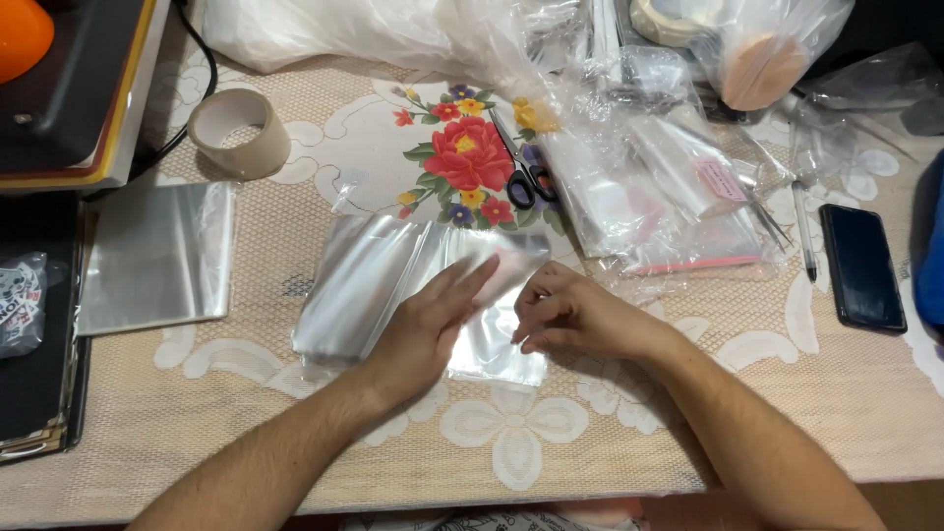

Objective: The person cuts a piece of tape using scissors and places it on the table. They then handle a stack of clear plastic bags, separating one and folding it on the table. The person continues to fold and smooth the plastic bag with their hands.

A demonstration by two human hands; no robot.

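A clear plastic bag point(364, 280) lies flat on the lace-covered table point(787, 413) in the middle of the view. My left hand point(428, 329) rests palm down on it, fingers straight and pressed against the film. My right hand point(570, 315) is beside it at the bag's right edge, fingers curled and pinching the film there.
A stack of clear bags point(157, 256) lies at the left. A tape roll point(239, 131) stands at the back left, scissors point(526, 177) and a heap of plastic packets point(659, 187) at the back. A pen point(804, 231) and black phone point(862, 267) lie at the right.
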